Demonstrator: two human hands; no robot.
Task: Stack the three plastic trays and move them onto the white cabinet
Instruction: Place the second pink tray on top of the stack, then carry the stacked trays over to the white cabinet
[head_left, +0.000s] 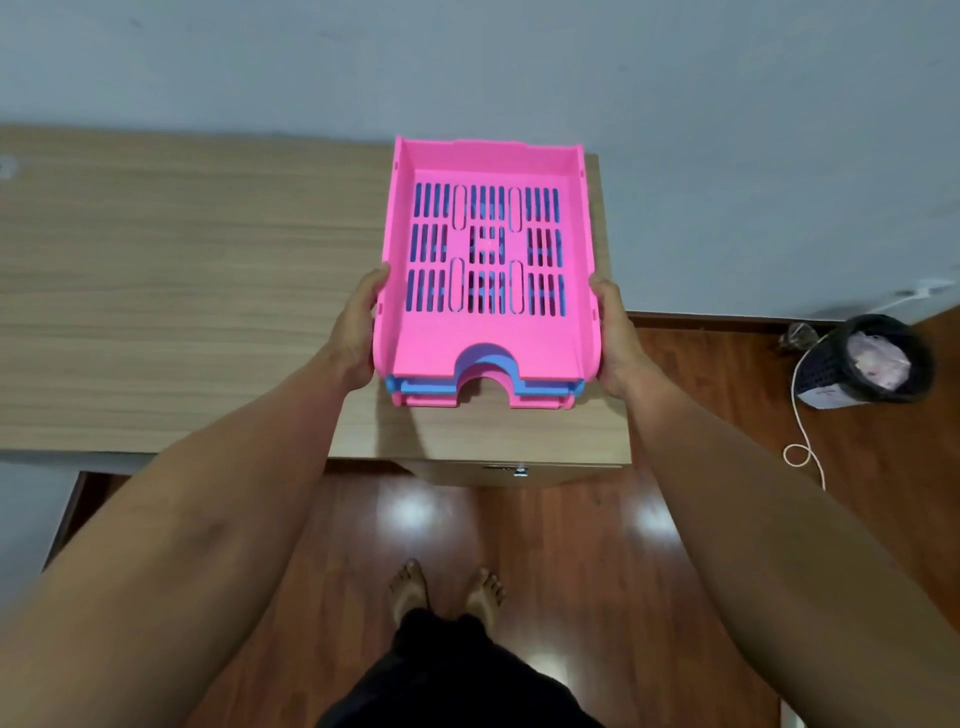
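The left hand and right hand clamp the long sides of the stack at frame centre, its long axis pointing away, over the worktop; no white cabinet shows

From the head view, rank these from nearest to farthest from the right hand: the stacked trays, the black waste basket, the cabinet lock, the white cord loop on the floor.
1. Stacked trays: gripped by the right hand along their right side.
2. Cabinet lock: below the hand, on the cabinet front.
3. White cord loop: on the floor, to the right.
4. Black waste basket: far right, by the wall.
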